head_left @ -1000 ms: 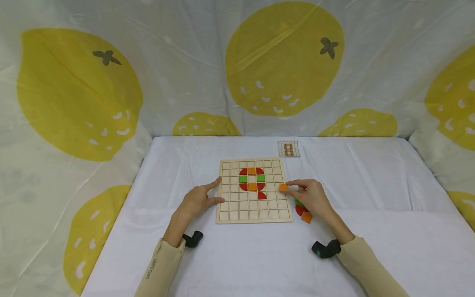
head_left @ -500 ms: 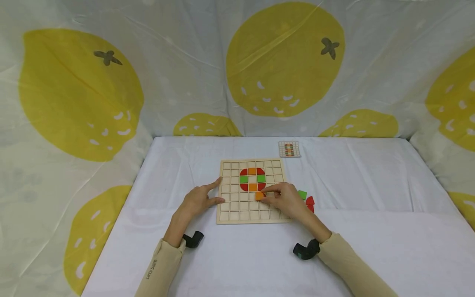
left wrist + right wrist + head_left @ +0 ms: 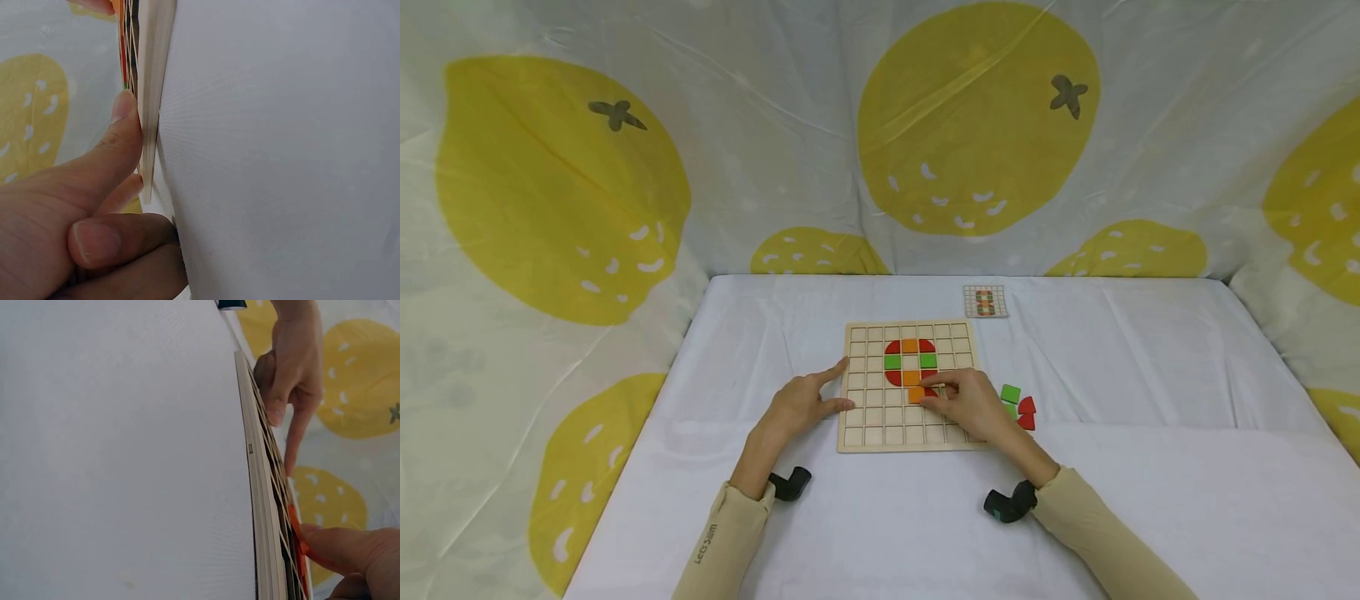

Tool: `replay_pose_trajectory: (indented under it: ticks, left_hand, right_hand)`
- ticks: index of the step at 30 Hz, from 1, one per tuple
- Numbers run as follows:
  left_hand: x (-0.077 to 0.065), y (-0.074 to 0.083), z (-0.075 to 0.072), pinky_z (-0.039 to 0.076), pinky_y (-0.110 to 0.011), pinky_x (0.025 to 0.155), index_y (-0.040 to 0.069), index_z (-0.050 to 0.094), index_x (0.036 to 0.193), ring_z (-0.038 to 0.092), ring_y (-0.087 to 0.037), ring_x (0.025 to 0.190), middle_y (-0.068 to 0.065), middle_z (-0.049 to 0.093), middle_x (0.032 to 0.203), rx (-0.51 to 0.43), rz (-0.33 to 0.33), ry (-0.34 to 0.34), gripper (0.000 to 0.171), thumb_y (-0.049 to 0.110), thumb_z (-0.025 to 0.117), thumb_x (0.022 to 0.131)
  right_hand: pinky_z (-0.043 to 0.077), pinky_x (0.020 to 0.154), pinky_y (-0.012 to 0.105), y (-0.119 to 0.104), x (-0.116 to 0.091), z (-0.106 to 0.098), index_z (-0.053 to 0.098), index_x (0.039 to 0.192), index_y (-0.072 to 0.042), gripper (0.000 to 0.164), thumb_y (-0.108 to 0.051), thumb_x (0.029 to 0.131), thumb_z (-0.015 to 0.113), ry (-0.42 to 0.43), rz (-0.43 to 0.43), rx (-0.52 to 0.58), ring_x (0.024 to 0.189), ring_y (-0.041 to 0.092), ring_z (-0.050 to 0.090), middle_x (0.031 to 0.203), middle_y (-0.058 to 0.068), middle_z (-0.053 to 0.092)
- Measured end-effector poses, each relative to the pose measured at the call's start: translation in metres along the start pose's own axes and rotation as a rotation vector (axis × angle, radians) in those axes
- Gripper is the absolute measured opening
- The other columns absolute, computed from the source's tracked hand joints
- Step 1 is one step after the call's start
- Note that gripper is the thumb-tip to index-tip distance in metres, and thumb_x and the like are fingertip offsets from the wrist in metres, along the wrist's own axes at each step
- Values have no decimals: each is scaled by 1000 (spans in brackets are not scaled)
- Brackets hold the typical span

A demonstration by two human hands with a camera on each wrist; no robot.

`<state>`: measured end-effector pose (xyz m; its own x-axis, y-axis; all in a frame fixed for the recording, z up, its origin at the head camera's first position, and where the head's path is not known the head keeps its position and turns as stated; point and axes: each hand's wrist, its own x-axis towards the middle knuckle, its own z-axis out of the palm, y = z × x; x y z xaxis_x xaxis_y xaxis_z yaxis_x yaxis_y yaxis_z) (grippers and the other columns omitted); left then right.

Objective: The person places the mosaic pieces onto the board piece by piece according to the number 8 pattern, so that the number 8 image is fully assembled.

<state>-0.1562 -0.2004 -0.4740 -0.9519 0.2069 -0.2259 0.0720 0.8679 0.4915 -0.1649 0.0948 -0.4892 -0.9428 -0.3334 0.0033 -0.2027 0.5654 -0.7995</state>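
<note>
A wooden grid board (image 3: 872, 423) lies on the white cloth, with red, orange and green tiles forming a ring in its cells. My right hand (image 3: 973, 404) pinches an orange square tile (image 3: 916, 395) between thumb and index finger, at the cell just below the ring. Beside that tile, a red quarter-round tile (image 3: 932, 392) is partly covered by the fingers. At the board's left edge rests my left hand (image 3: 797, 406), its thumb and index finger spread along the rim. The left wrist view shows the thumb (image 3: 122, 128) against the board's side and other fingers bent below.
Loose green tiles (image 3: 1011, 393) and red tiles (image 3: 1027, 413) lie right of the board, near my right wrist. Behind the board is a small pattern card (image 3: 985, 302). A lemon-print cloth (image 3: 977, 117) hangs at the back and sides.
My right hand has carried the orange tile left from the board's right edge to the cell beside the red quarter-round tile. The left hand has stayed put.
</note>
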Motion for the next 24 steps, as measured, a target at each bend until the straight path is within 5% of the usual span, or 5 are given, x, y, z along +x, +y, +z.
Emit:
replay_pose_trajectory:
  ticks: [24]
  left_hand:
    - [-1, 0, -1, 39, -31, 67, 25, 34, 162, 41, -14, 63, -2, 51, 62, 3, 8, 4, 83, 44, 75, 92]
  right_hand:
    - [22, 53, 21, -2, 0, 10, 83, 109, -10, 26, -22, 85, 87, 58, -67, -55, 50, 6, 31, 52, -7, 34]
